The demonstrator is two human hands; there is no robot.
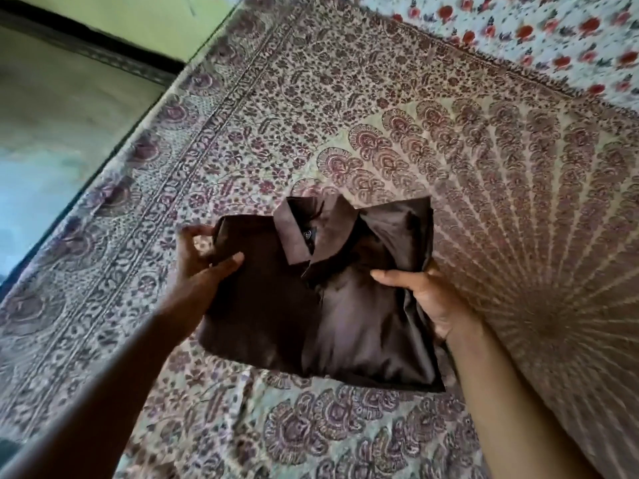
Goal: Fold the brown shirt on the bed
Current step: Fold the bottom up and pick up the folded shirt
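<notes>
Two hands – shirt; bedspread beneath

I see the shirt as dark chocolate brown, plain, no print; its right half picks up a lighter satin sheen. Collar reads a paler, dusty brown, with a small dark label inside it. Bedspread under it: cream ground, dense maroon and purple floral block print, banded border of bigger flowers, and fan-shaped motifs with pale rays spreading on the right. Second sheet at top right: white with red-orange flowers and small dark sprigs. Wall top left is pale yellow-green; floor is grey-beige fading to bluish.
</notes>
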